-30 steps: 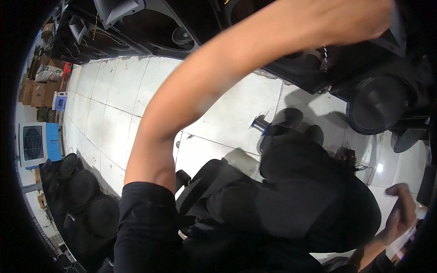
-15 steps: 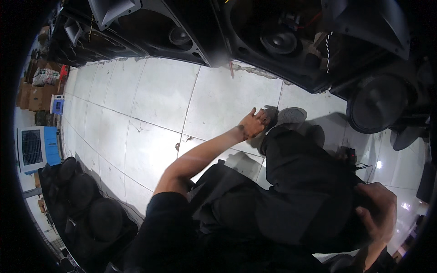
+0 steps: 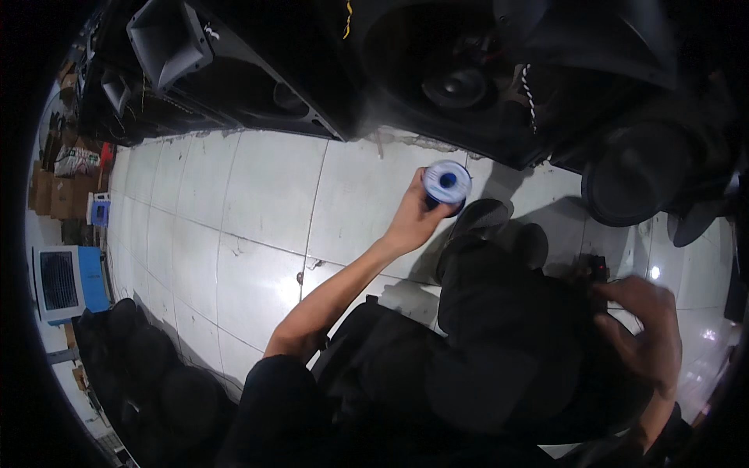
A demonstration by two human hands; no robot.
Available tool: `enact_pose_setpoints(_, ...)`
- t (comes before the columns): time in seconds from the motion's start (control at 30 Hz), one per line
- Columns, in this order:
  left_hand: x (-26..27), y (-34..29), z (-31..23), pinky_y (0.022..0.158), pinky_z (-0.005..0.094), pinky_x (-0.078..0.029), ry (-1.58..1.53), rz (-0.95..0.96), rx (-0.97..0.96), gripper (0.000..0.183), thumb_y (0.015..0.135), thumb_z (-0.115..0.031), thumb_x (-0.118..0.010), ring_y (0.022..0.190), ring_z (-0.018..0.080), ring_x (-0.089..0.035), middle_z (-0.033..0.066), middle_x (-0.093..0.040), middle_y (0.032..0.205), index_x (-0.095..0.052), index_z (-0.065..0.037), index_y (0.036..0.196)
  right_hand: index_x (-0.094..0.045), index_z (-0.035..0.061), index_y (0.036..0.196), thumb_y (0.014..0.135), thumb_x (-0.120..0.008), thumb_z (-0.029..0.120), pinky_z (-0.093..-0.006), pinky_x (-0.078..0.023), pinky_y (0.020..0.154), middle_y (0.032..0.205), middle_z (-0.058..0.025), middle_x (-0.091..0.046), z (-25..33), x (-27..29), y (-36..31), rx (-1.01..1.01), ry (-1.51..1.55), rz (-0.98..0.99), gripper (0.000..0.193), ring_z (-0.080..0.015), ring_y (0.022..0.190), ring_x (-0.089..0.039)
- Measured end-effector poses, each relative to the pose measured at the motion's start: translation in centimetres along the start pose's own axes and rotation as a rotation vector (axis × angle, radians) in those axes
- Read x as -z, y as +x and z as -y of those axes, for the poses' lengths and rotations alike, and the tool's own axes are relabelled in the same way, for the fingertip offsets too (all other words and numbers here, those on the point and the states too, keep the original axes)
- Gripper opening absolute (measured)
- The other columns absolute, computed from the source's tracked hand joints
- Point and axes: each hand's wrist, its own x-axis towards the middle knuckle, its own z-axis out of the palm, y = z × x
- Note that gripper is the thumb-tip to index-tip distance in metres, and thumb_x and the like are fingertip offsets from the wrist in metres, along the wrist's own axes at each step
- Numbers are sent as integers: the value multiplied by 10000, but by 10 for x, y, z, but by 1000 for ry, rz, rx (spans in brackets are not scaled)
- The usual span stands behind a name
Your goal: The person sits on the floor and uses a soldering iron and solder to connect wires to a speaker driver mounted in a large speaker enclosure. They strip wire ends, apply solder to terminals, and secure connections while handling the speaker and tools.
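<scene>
Above the tiled floor, my left hand point(image 3: 417, 218) grips a small round spool point(image 3: 451, 173) by its side, fingers and thumb wrapped round it. A pale blue-white end face and a dark blue hub show on the spool; what is wound on it is hidden. My right hand point(image 3: 644, 324) hovers over my dark-trousered leg at the right, slightly blurred, with thumb and fingers apart and nothing visible between them. Close to its fingertips stands a small black device point(image 3: 599, 267) with a red light.
Large black speaker cabinets point(image 3: 257, 86) with horns line the far side. A round speaker cone point(image 3: 632, 175) stands at the right. Dark round speakers point(image 3: 187, 394) lie at lower left, near a blue-and-white air cooler point(image 3: 66, 282). Cardboard boxes point(image 3: 64, 195) are stacked beyond.
My left hand has risen from near the floor and turned, and the spool now shows in it. My right hand has lifted off my leg. The view has tilted slightly.
</scene>
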Motion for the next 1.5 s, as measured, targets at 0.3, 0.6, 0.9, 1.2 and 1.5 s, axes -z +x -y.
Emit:
enact_pose_setpoints(0.3,-32,-27,-105,1081,391,-404,-638,59,111,725,831,-296,-783,1188,221,-573,136,-578,1303,-447,48,1374,-693,-44,1073,885,-723,164,-294,-495,635,852,-154,-696,-1,-42,113,-40,485,-72,283,-171,725,-660)
enact_pose_setpoints(0.6,-59,-41,-84,968,260,-443,-816,27,375,455,918,-190,-704,1060,123,-586,81,-595,1221,-541,25,1285,-727,-49,910,871,-710,70,-289,-504,647,840,-130,-688,-11,-58,105,21,407,-232,127,-174,722,-665)
enact_pose_setpoints(0.9,-56,-33,-83,971,290,-483,-768,79,380,412,852,-82,-754,1043,172,-648,110,-674,1133,-600,21,1220,-731,-47,878,847,-696,50,-313,-489,606,784,-150,-681,-14,-53,98,94,330,-313,108,-213,675,-666)
enact_pose_setpoints(1.2,-49,-31,-85,1051,358,-452,-706,166,162,554,779,6,-739,1157,247,-618,200,-625,1267,-533,58,1291,-727,-34,859,834,-707,34,-291,-473,590,761,-156,-677,-20,-45,94,98,300,-405,75,-202,660,-657)
enact_pose_setpoints(1.5,-48,-34,-78,1050,383,-470,-886,174,246,518,750,70,-692,1150,281,-617,206,-616,1226,-537,38,1244,-711,2,836,786,-765,27,-272,-500,574,793,-118,-678,-21,-48,95,329,209,-431,77,-184,673,-672)
